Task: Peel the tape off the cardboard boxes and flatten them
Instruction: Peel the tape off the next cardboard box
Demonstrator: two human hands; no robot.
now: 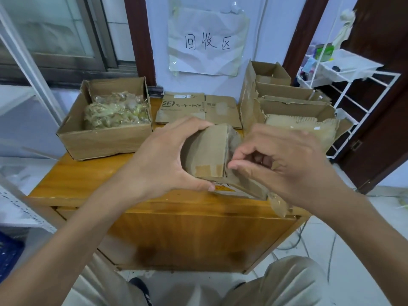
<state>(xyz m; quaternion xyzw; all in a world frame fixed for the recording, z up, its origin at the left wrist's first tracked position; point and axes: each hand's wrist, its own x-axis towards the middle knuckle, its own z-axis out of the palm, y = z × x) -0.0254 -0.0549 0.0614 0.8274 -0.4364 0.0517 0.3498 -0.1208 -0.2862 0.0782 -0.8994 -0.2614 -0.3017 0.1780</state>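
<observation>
Both hands are working at centre frame: the left hand is gripping a small cardboard box above the wooden table. The right hand is curling its fingers at the box's edge, seemingly pinching tape, though that is unclear.

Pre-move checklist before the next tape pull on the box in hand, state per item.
1. Left hand holds the small box steady: ok, fingers over the top, thumb under.
2. Right hand has a tape edge pinched: cannot tell; fingertips meet at the box seam, tape itself not discernible.
3. Tape left on box: ok to continue; a tape patch shows on the near face.
4. Scrap box for peeled tape open and within sight: ok, back left on the table.
5. Flattened stack has room on top: ok.
</observation>
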